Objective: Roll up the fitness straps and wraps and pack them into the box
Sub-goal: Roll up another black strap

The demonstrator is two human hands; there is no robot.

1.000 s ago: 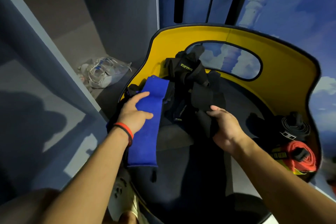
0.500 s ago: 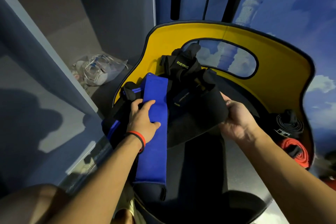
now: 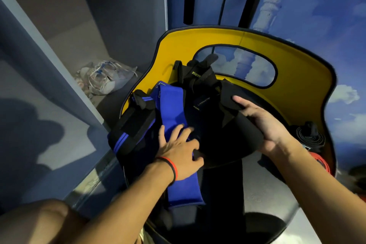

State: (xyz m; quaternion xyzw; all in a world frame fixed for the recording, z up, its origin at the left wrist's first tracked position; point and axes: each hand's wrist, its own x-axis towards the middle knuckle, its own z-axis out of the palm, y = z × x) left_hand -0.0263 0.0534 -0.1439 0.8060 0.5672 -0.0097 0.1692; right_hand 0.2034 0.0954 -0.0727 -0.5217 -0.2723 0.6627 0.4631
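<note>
A pile of fitness gear lies on a yellow-backed chair seat (image 3: 297, 77). A wide black wrap (image 3: 217, 134) lies across the middle, and my right hand (image 3: 263, 123) grips its right edge. A blue wrap (image 3: 174, 113) runs down the pile's left side. My left hand (image 3: 178, 152), with a red band at the wrist, rests on the blue wrap, and its thumb and fingers close on the black wrap's near left edge. A black strap with blue stripes (image 3: 130, 130) lies at the far left. A rolled black strap (image 3: 311, 136) and a red strap (image 3: 320, 162) sit at the seat's right.
Black gloves marked XUEYING (image 3: 198, 74) top the pile at the back. A clear plastic bag (image 3: 105, 79) sits on a grey shelf to the left. A grey partition (image 3: 49, 61) runs close along the chair's left side. No box is in view.
My left hand has slid right along the blue wrap to the black wrap's edge. My right hand has moved up and right and now holds the wide black wrap, which is spread out.
</note>
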